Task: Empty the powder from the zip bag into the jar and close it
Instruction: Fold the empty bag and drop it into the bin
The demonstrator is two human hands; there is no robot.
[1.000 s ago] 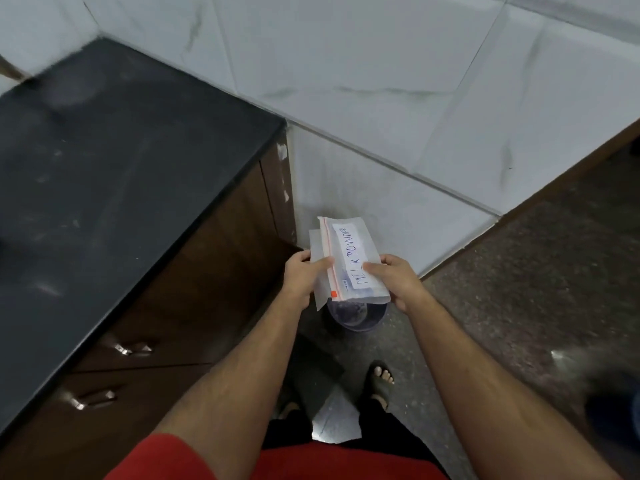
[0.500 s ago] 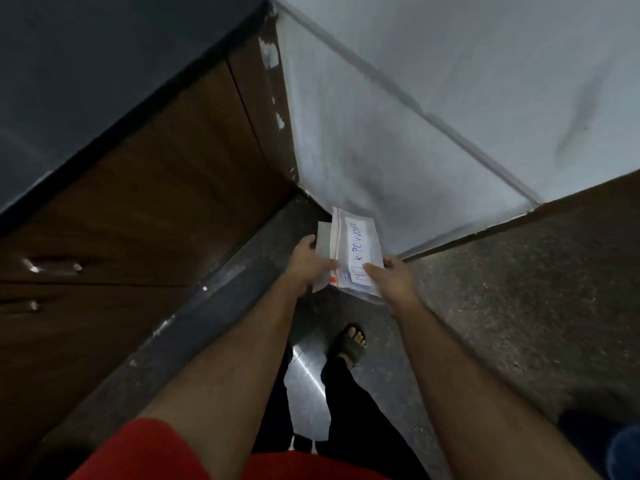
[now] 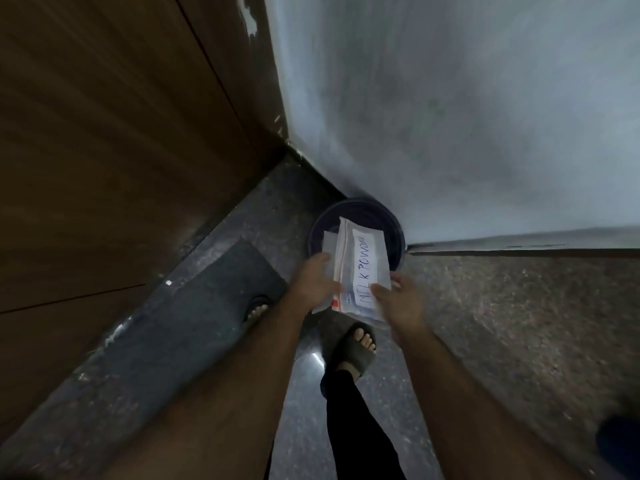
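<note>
I hold a flat clear zip bag (image 3: 360, 265) with a white label reading "MILK POWDER" and a red zip strip. My left hand (image 3: 315, 282) grips its left edge and my right hand (image 3: 398, 299) pinches its lower right corner. The bag hangs over a dark blue round bin (image 3: 391, 226) that stands on the floor in the corner by the wall. No jar is in view.
A brown wooden cabinet front (image 3: 121, 133) fills the left. A white tiled wall (image 3: 450, 116) rises behind the bin. A grey mat (image 3: 194, 323) lies on the speckled floor (image 3: 519, 323). My sandalled foot (image 3: 356, 348) stands just below the bag.
My view has tipped further down and nearer the floor. The black countertop has left the frame, and the dark blue bin under the bag has come back into sight.
</note>
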